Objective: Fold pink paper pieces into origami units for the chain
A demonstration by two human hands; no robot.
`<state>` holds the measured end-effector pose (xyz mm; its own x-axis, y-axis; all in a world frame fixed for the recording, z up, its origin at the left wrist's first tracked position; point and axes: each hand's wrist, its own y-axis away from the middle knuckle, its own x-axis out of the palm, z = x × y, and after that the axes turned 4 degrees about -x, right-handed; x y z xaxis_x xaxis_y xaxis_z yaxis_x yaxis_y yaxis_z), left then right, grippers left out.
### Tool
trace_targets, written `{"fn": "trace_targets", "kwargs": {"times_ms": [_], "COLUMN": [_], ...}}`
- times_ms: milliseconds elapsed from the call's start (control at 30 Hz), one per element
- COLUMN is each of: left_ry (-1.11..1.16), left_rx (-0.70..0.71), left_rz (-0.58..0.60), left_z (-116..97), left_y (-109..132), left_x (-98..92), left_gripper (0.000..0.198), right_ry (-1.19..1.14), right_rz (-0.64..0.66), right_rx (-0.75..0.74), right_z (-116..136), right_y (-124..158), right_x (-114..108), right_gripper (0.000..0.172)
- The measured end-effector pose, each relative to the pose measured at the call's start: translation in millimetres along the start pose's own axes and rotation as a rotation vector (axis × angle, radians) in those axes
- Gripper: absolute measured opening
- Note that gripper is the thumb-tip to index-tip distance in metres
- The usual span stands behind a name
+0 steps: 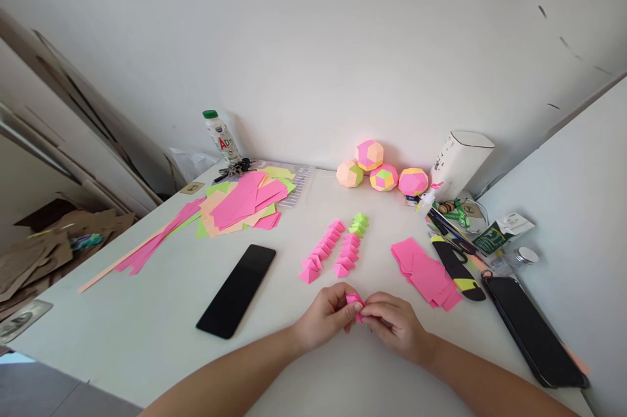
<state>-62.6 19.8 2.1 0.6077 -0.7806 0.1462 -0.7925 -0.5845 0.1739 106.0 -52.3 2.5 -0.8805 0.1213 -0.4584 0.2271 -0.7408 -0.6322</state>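
Near the table's front middle, my left hand [326,317] and my right hand [396,325] meet around a small folded pink paper piece [353,300]. Fingers and thumbs of both hands pinch it, hiding part of its shape. Just beyond them lie two rows of folded paper units: an all-pink row [323,250] and a row with pink units in front [347,255] and green units behind [359,225]. To the right of my right hand is a spread stack of flat pink paper pieces [426,274].
Left are a black phone [236,291], paper sheets [245,204], paper strips [161,237], keys [235,169] and a bottle [221,137]. Several paper balls [383,177] sit by the wall. Right are a yellow-black cutter [458,268], another phone [533,329] and a white container [460,165].
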Motion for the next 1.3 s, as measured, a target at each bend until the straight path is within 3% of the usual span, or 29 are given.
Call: {"fn": "trace_targets", "kwargs": {"times_ms": [233, 400, 500, 767, 1000, 1300], "left_ry": [0.07, 0.106, 0.144, 0.066, -0.077, -0.081], "left_rx": [-0.077, -0.108, -0.112, -0.15, -0.116, -0.109], "left_rz": [-0.019, -0.038, -0.022, -0.024, -0.051, 0.065], "left_z": [-2, -7, -8, -4, -7, -14], "left_y": [0, 1, 2, 4, 5, 5], "left_x": [-0.4, 0.1, 2.7, 7.1, 9.3, 6.0], "left_gripper": [0.037, 0.036, 0.038, 0.039, 0.04, 0.034], "right_ry": [0.029, 0.253, 0.353, 0.319, 0.23, -0.014], "right_rz": [0.082, 0.111, 0.089, 0.103, 0.089, -0.059], "right_rx": [-0.009, -0.112, -0.182, -0.237, -0.06, 0.272], "right_z": [5, 9, 12, 14, 8, 4], "right_y": [1, 2, -1, -4, 1, -5], "right_x": [-4, -5, -4, -4, -1, 0], "right_gripper": [0.023, 0.033, 0.029, 0.027, 0.02, 0.012]}}
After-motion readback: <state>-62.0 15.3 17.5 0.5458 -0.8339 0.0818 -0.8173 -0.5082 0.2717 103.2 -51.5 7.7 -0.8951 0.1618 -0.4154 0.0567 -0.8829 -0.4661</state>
